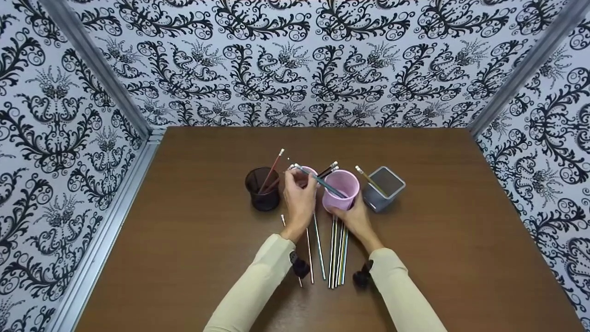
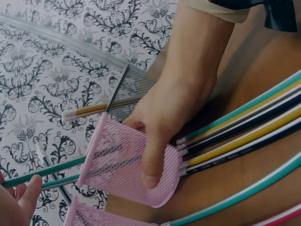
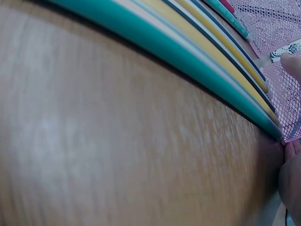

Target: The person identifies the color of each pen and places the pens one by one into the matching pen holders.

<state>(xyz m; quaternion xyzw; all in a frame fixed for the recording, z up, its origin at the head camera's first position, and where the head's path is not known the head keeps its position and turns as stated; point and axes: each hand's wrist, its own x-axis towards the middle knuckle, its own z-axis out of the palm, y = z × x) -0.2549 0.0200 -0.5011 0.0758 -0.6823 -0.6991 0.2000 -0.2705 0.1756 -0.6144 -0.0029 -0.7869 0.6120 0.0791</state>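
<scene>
My left hand (image 1: 299, 193) pinches a green pencil (image 1: 320, 180) near its eraser end, and the other end reaches down into a pink mesh cup (image 1: 341, 182). A second green pencil (image 2: 61, 180) runs beside it into that cup in the left wrist view. My right hand (image 1: 355, 219) grips the same cup low on its side, thumb (image 2: 153, 162) across the mesh. Another pink mesh cup (image 1: 306, 170) stands just left of it, partly hidden behind my left hand; dark pencils (image 1: 328, 170) with white erasers lean out of it.
A black mesh cup (image 1: 265, 203) with red pencils (image 1: 272, 168) stands at left. At right is a grey square mesh holder (image 1: 380, 203) with a yellow pencil (image 1: 368, 177). Several striped pencils (image 1: 339, 258) lie on the brown table (image 1: 193, 207) between my forearms. Patterned walls (image 1: 295, 69) enclose the table.
</scene>
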